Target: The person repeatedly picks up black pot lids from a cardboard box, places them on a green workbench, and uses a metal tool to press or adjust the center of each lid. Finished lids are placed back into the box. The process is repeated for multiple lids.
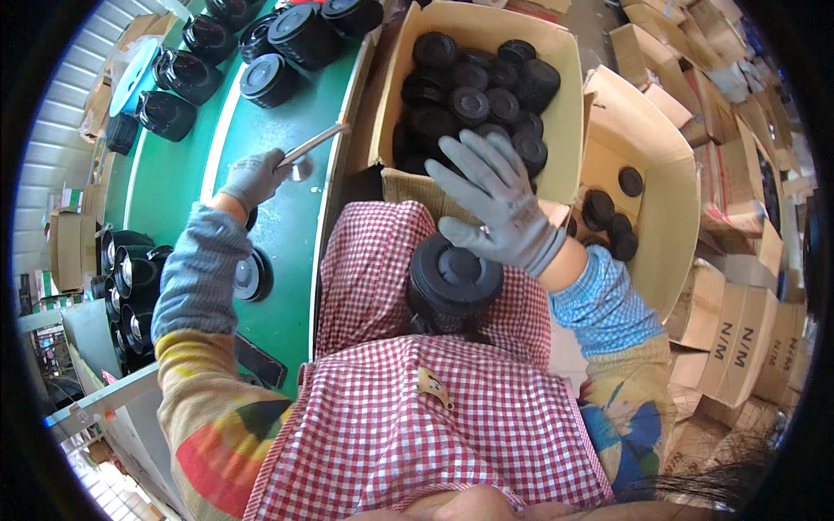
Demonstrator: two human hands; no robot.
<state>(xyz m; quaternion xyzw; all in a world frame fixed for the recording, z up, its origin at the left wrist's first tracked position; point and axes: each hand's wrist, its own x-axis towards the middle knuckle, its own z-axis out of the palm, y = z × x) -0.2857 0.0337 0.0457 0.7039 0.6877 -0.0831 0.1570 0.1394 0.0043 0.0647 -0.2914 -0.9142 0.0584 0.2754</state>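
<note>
My left hand [254, 180], in a grey glove, is closed around a slim, light metallic tool [314, 143] above the green tabletop. The tool's exact kind does not show. My right hand [502, 200], gloved too, is open with its fingers spread, above the near edge of a cardboard box. Between my knees sits a black jar-like container [455, 276] topped by a round lid with a raised centre. My right thumb is close over its far edge; whether it touches cannot be told. On the table below my left hand lies a round black lid [249, 276].
A cardboard box [566, 113] ahead holds many black round lids [470, 105]. Another box [671, 174] at its right holds several black discs [599, 208]. Black glossy pots [167, 115] and stacked lids [267, 80] stand on the green table [165, 191]. Cartons [738, 339] pile up at right.
</note>
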